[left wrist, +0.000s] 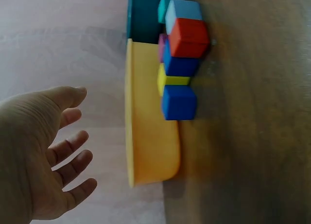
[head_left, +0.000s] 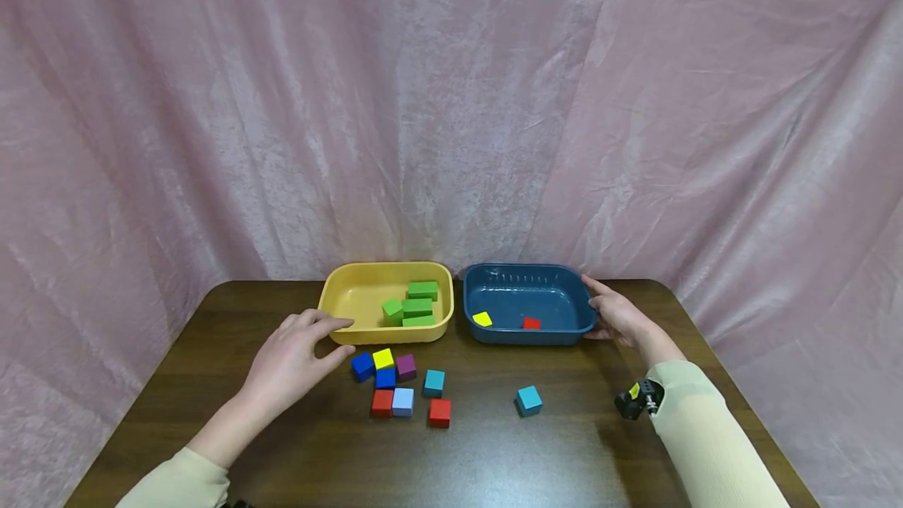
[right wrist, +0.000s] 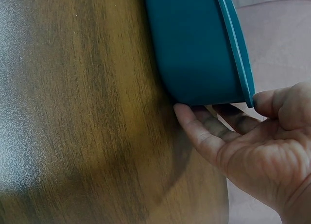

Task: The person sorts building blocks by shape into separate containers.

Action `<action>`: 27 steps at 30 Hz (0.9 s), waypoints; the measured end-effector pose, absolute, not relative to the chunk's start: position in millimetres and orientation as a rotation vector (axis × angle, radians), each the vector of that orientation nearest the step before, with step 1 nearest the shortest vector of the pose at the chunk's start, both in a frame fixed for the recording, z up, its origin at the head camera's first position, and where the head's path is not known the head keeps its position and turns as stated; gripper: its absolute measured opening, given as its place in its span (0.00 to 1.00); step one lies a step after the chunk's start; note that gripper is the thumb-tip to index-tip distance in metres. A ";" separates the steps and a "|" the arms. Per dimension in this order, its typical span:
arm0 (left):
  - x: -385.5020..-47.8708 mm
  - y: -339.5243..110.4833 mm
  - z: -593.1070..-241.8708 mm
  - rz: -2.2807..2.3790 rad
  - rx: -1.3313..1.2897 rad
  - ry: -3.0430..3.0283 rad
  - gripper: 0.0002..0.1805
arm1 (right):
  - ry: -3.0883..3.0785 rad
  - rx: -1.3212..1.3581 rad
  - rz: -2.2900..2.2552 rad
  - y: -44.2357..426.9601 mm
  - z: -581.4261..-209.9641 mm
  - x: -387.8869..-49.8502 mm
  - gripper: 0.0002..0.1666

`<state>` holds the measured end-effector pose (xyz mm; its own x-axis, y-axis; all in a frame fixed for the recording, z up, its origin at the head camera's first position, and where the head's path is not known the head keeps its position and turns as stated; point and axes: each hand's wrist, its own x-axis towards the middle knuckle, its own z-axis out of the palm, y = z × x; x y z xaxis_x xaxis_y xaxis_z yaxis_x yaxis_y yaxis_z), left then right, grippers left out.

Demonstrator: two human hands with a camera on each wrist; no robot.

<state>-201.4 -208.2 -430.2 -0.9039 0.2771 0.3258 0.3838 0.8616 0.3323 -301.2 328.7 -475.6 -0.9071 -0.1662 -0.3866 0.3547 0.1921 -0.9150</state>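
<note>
Left hand [head_left: 292, 363] spread wide, nothing in it, right by the near left corner of the yellow tray [head_left: 346, 292], where green blocks [head_left: 418, 308] sit at the right! Over on the far side, the right hand [head_left: 624, 320] touches the blue tray's [head_left: 529, 337] right end; whether it's gripping, can't tell! Loose cubes [head_left: 385, 379] lie in front on the bench [head_left: 339, 453].

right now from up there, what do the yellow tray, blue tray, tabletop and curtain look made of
Yellow tray: probably plastic, smooth, with rounded moulded corners.
Blue tray: likely glossy plastic; its inside catches reflections.
Tabletop: wood or wood-look laminate, satin; brown grain, hazy glare.
Curtain: fabric, maybe velvet; soft folds, patchy sheen.
</note>
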 end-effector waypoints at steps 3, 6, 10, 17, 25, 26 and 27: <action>-200.5 -208.0 -438.6 -0.564 -0.472 -2.791 0.22 | 2.077 0.172 -1.760 328.9 -476.0 -300.5 0.40; -199.6 -207.5 -445.3 -0.552 -0.437 -2.820 0.22 | 2.079 0.167 -1.761 329.2 -476.5 -300.2 0.40; -198.2 -207.4 -453.1 -0.520 -0.399 -2.866 0.22 | 2.074 0.159 -1.765 329.2 -476.4 -300.1 0.40; -198.8 -207.4 -464.8 -0.485 -0.345 -2.960 0.24 | 2.073 0.155 -1.761 330.1 -474.7 -300.5 0.40; -202.8 -203.7 -478.1 -0.483 -0.307 -3.000 0.25 | 2.088 0.167 -1.753 329.1 -476.1 -301.6 0.41; -203.3 -203.3 -479.8 -0.483 -0.302 -3.004 0.25 | 2.090 0.172 -1.754 328.7 -476.3 -301.7 0.41; -203.7 -202.8 -481.3 -0.484 -0.296 -3.009 0.25 | 2.092 0.176 -1.755 328.4 -476.4 -301.8 0.41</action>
